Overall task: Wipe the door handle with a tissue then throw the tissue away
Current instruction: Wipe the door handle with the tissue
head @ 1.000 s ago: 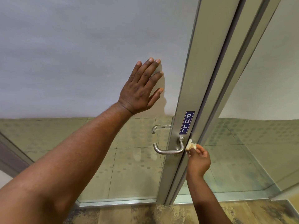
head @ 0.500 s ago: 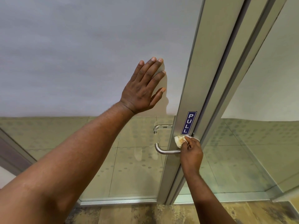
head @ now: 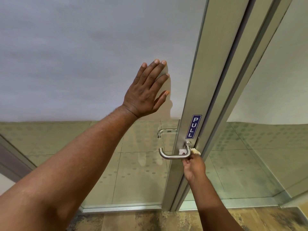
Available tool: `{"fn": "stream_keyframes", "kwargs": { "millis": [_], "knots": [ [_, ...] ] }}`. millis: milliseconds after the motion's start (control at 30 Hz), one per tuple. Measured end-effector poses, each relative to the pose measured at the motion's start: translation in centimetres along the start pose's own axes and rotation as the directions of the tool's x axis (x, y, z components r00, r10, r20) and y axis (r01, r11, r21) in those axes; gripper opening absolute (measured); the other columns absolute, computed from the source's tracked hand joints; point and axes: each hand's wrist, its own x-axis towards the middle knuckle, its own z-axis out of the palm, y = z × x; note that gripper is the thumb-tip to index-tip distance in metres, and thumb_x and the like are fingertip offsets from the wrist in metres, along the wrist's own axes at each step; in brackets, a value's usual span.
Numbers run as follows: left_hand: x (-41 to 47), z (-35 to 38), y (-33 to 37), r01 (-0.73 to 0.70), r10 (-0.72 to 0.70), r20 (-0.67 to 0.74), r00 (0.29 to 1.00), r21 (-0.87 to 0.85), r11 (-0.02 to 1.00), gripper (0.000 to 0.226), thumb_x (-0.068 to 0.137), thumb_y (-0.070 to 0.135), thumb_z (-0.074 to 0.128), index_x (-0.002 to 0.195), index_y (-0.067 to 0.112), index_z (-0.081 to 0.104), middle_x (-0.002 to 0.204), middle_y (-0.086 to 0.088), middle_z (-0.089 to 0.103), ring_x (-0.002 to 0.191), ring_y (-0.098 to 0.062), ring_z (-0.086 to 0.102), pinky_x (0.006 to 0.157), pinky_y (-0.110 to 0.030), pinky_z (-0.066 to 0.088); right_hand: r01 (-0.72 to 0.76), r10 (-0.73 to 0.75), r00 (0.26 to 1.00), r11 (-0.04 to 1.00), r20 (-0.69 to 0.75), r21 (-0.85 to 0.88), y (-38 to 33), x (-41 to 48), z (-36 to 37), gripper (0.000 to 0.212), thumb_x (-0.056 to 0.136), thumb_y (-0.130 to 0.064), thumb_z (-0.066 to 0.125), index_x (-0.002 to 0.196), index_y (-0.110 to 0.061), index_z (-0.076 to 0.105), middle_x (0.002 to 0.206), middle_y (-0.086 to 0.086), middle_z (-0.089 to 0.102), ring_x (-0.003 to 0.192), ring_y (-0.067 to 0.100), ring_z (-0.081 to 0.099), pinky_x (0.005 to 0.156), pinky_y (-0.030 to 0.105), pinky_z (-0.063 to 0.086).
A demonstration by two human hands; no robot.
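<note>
A brushed-steel lever door handle (head: 173,156) juts from the metal door frame just below a blue PULL sticker (head: 193,126). My right hand (head: 194,165) is under the handle's bent end, pinching a small crumpled tissue (head: 195,151) against the handle's neck; a white bit of it shows behind the lever. My left hand (head: 146,90) lies flat with fingers spread on the frosted glass pane, above and left of the handle.
The glass door has a frosted upper part and clear lower glass showing a tiled floor beyond. A second handle (head: 164,131) shows through the glass on the far side. An aluminium frame post (head: 233,100) runs diagonally at right. Mottled flooring lies below.
My right hand dropped from on top of the handle's neck to beneath its bend, carrying the tissue round the neck. My left hand stayed pressed on the glass.
</note>
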Motion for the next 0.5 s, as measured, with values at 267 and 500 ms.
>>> {"fn": "stream_keyframes", "kwargs": {
  "millis": [267, 500],
  "knots": [
    [0.0, 0.0, 0.0, -0.008, 0.008, 0.002, 1.0, -0.005, 1.0, 0.052, 0.103, 0.036, 0.055, 0.145, 0.006, 0.048, 0.155, -0.026, 0.044, 0.149, -0.037, 0.029, 0.13, -0.044, 0.007, -0.203, 0.191, 0.979, 0.955, 0.072, 0.217, 0.2, -0.8, 0.2, 0.017, 0.103, -0.004, 0.047, 0.102, -0.003, 0.064, 0.108, 0.017, 0.07, 0.091, 0.026, 0.073, 0.068, 0.036, 0.064],
    [0.0, -0.1, 0.0, -0.008, 0.008, 0.002, 1.0, -0.003, 1.0, 0.053, 0.102, 0.036, 0.056, 0.145, 0.006, 0.048, 0.155, -0.026, 0.044, 0.149, -0.036, 0.029, 0.129, -0.044, 0.007, -0.033, 0.029, 0.997, 0.998, 0.067, 0.061, 0.4, -1.5, -1.8, 0.014, 0.101, -0.003, 0.048, 0.104, -0.005, 0.062, 0.1, 0.018, 0.074, 0.096, 0.027, 0.073, 0.097, 0.043, 0.053]
  ]
}}
